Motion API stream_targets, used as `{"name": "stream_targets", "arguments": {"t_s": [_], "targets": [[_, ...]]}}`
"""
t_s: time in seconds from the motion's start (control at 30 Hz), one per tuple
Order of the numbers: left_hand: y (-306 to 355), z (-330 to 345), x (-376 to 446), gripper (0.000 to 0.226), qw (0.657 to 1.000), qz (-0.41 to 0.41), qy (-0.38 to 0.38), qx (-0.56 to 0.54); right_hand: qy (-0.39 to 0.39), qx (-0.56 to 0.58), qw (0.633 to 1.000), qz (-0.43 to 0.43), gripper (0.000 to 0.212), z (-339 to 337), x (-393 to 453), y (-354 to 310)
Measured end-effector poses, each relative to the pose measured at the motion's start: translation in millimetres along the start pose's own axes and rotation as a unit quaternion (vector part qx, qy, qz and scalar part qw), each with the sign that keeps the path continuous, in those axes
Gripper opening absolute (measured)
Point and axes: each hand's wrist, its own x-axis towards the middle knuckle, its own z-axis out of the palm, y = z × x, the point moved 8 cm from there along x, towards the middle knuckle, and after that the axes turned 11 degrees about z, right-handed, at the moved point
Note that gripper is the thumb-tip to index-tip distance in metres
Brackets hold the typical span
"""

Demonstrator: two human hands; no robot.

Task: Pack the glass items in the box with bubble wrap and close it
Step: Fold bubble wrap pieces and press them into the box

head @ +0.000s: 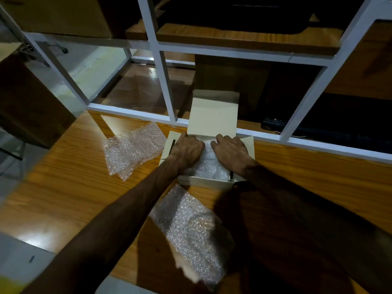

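Bubble wrap (209, 166) in the box (206, 182) lies under both hands' flat, straight fingers (220, 141).

Left hand (187, 150), right hand (231, 152), palms down

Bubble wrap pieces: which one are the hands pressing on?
The bubble wrap inside the open box; left hand and right hand rest on it. The other sheets lie loose on the table.

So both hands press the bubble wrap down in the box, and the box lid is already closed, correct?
Not quite: the lid is open, standing up behind the box. The head view shows this. The left hand and right hand do press the bubble wrap down inside it.
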Motion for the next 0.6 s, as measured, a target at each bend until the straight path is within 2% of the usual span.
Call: {"name": "stream_targets", "arguments": {"t_s": [0.17, 0.3, 0.6], "targets": [[-15.4, -2.4, 9.2, 0.025, 0.999, -0.027, 0.006, -0.045, 0.008, -0.008, 1.000, -0.008, 0.027, -3.9, 8.6, 6.6], [-15.7, 0.5, 7.2, 0.034, 0.998, -0.040, -0.032, -0.043, 0.018, -0.007, 1.000, 0.009, 0.027, -10.2, 11.9, 7.7], [-11.5, -7.0, -1.1, 0.029, 0.997, -0.052, 0.033, -0.039, 0.045, 0.001, 0.998, 0.054, 0.020, -17.9, 9.9, 6.3]]}}
